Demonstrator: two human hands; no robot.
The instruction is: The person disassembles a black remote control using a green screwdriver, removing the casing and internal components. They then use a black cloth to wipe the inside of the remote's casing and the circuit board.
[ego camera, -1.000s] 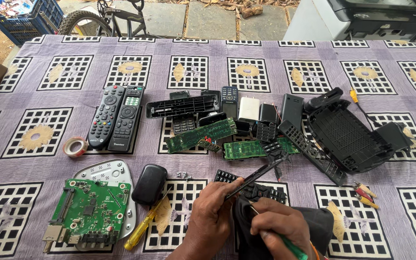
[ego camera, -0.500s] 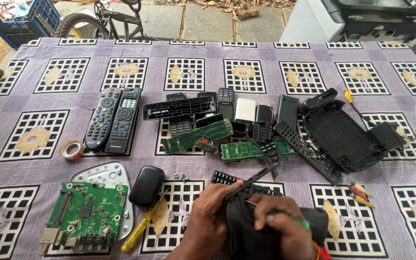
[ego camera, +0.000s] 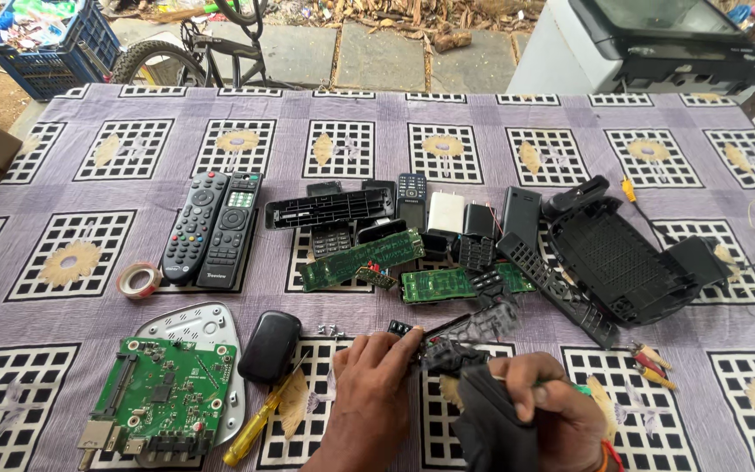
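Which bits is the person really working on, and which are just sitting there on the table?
In hand:
left hand steadying the black plastic part
right hand holding a thin tool; its tip is hidden

Just lying about:
two remotes
tape roll
green circuit board
yellow screwdriver
black casing

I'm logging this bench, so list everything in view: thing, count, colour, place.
remote controls: 2, black, left of centre
tape roll: 1, red-white, far left
large circuit board: 1, green, near left, on a white cover
small case: 1, black, beside the board
screwdriver: 1, yellow, near edge
narrow circuit boards: several, green, centre
open housing: 1, black, right
tablecloth: 1, purple patterned
left hand: on a black part
right hand: around a thin tool, tip hidden
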